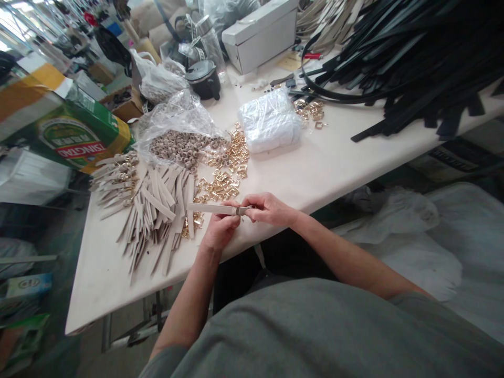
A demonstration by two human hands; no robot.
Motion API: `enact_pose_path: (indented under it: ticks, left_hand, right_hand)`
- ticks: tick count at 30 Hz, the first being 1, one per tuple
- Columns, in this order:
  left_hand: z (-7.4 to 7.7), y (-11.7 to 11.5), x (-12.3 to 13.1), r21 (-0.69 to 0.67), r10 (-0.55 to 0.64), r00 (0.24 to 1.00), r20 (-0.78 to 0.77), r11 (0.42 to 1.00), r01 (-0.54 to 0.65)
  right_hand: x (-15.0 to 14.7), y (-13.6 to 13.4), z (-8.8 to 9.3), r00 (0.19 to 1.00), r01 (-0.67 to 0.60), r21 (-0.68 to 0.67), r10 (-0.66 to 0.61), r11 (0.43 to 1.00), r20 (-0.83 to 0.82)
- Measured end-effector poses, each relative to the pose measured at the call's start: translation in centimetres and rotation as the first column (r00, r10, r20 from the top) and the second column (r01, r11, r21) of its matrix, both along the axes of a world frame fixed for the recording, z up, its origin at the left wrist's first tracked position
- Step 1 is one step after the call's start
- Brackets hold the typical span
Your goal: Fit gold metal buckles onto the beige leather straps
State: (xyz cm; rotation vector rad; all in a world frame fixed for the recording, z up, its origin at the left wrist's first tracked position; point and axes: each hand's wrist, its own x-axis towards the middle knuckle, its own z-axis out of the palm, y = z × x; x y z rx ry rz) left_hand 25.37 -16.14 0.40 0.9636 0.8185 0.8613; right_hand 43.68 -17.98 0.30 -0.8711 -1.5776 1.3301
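My left hand [219, 229] and my right hand [264, 207] both pinch one beige strap [210, 208] over the table's near edge. The left holds it from below near the middle. The right grips its right end, where a small loop sits. A pile of gold buckles [224, 168] lies just beyond the hands. To the left lies a heap of beige straps [157, 210], some further left fitted with buckles [114, 170].
An open clear bag of beige loops [179, 144], a white wrapped packet [271, 121], a white box [262, 34] and a black pot [205, 79] stand on the white table [334, 168]. Black straps [401, 58] fill the far right. A green carton [74, 134] sits left.
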Motion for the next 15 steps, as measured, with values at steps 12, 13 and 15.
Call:
enact_pose_path:
  ticks: [12,13,15]
  left_hand:
    - [-0.2,-0.1,-1.6,0.192,0.220,0.949,-0.225,0.965,-0.178]
    - [-0.4,-0.1,-1.4,0.184,0.243,0.944,-0.223,0.961,-0.204]
    - [-0.7,-0.1,-1.1,0.182,0.277,0.938,-0.209,0.953,-0.241]
  right_hand:
    - [-1.4,-0.3,-0.1,0.917,0.273,0.128,-0.298,0.954,0.264]
    - [-1.4,-0.3,-0.1,0.912,0.275,0.126,-0.300,0.953,0.280]
    - [-1.3,-0.3,-0.1,0.906,0.270,0.119,-0.294,0.955,0.305]
